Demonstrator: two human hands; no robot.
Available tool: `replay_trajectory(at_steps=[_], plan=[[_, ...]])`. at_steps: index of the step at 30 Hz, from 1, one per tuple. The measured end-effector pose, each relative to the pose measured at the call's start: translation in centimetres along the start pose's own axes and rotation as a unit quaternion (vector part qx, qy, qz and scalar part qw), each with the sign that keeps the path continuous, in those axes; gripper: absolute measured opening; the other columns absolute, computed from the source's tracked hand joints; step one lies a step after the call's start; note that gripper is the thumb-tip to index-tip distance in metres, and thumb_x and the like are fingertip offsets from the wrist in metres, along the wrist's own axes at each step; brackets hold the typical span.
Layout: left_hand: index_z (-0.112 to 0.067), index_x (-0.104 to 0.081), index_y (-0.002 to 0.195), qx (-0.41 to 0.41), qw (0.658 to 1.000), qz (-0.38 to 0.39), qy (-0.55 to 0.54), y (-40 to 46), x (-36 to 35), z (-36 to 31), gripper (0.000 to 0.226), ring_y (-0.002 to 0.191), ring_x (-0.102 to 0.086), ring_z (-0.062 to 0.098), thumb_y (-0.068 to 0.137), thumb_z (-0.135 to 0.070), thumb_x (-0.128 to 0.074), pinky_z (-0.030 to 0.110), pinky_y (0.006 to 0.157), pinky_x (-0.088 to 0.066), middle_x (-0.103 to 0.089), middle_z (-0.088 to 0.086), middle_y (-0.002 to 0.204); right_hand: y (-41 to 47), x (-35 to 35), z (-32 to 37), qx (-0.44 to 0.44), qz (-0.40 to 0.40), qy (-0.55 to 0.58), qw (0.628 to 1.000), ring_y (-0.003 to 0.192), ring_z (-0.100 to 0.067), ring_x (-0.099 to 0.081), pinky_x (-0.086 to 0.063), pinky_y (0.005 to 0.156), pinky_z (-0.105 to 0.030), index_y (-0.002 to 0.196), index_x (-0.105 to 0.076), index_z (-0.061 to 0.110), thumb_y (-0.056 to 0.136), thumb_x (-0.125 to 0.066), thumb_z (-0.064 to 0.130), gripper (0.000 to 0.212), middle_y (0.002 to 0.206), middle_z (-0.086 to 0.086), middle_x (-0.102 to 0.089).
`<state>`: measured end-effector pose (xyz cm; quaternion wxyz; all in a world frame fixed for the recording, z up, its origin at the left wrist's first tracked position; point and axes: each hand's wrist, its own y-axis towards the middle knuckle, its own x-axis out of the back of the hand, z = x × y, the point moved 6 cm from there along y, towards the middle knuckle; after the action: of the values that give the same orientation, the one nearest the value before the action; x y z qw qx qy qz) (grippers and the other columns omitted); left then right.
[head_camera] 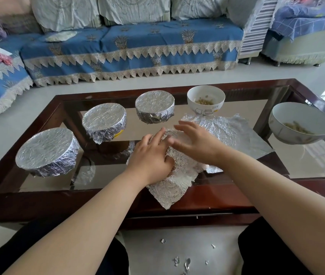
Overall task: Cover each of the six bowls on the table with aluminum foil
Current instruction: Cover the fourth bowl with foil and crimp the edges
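Three foil-covered bowls stand on the glass table: one at the left [46,153], one behind it [104,122], one further back [154,106]. Two white bowls holding food are uncovered, one at the back [205,99] and one at the right [300,124]. A bowl in front of me lies under a crinkled foil sheet [169,187] and is hidden by it. My left hand [151,155] presses the foil down on its left side, fingers curled over it. My right hand [193,141] lies flat with spread fingers on top. Another foil sheet [235,132] lies flat behind my hands.
The glass top has a dark wooden frame [217,201] whose near edge touches my knees. Small foil scraps [185,262] lie on the floor between my legs. A sofa with a blue cover [137,48] stands beyond the table.
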<state>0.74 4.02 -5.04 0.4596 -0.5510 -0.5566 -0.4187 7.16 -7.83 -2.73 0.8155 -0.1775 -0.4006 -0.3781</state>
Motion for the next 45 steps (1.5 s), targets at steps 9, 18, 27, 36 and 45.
replay_trajectory(at_steps=[9, 18, 27, 36, 45], plan=[[-0.026, -0.022, 0.157, -0.001, 1.0, -0.018, -0.007, 0.1, -0.1, 0.1, 0.054, 0.149, -0.011, 0.025, 0.104, -0.032, -0.029, 0.045, 0.121, -0.015, -0.006, -0.006, 0.167, -3.9, -2.6, -0.2, 0.01, 0.077, -0.153, 0.985, 0.149, -0.022, 0.012, -0.022, 0.115, -0.054, 0.154, -0.003, 0.034, 0.057, -0.052, 0.09, 0.121, 0.161, 0.015, 0.008], [-0.039, 0.003, 0.158, -0.043, 0.993, 0.063, -0.086, -1.0, 0.9, 1.5, 0.129, 0.152, 0.012, 0.014, 0.049, -0.105, -0.018, 0.044, 0.122, 0.0, 0.016, -0.006, 0.165, -4.0, -2.7, 0.0, 0.009, 0.031, -0.163, 0.986, 0.148, -0.021, 0.001, -0.027, 0.114, -0.049, 0.151, -0.024, 0.033, 0.057, -0.047, 0.09, 0.112, 0.16, 0.012, -0.011], [-0.054, 0.014, 0.149, -0.1, 0.984, 0.002, -0.15, -2.7, -1.1, 3.8, 0.134, 0.151, 0.011, 0.003, 0.049, -0.088, -0.068, 0.048, 0.123, -0.016, 0.023, -0.024, 0.16, -4.0, -2.7, -0.1, 0.016, 0.028, -0.158, 0.987, 0.147, -0.022, 0.0, -0.023, 0.115, -0.045, 0.151, -0.024, 0.032, 0.062, -0.053, 0.086, 0.108, 0.16, 0.012, -0.012], [-0.061, 0.013, 0.146, -0.105, 0.964, -0.093, -0.224, -2.7, -1.5, 3.8, 0.122, 0.15, -0.001, -0.003, 0.057, -0.088, -0.065, 0.027, 0.118, -0.015, 0.005, -0.025, 0.161, -3.3, -3.4, -0.9, 0.055, -0.023, -0.112, 0.992, 0.143, -0.03, -0.015, -0.028, 0.115, -0.049, 0.145, -0.037, 0.031, 0.055, -0.046, 0.09, 0.108, 0.152, 0.007, -0.03], [-0.059, 0.025, 0.142, -0.069, 0.981, 0.01, -0.183, -2.3, -1.3, 4.3, 0.134, 0.149, 0.015, 0.0, 0.051, -0.087, -0.069, 0.035, 0.123, -0.007, 0.024, -0.02, 0.161, -3.2, -3.1, -0.6, 0.066, -0.028, -0.094, 0.993, 0.144, -0.024, -0.015, -0.031, 0.113, -0.05, 0.149, -0.024, 0.031, 0.053, -0.044, 0.095, 0.117, 0.155, 0.007, -0.019]])
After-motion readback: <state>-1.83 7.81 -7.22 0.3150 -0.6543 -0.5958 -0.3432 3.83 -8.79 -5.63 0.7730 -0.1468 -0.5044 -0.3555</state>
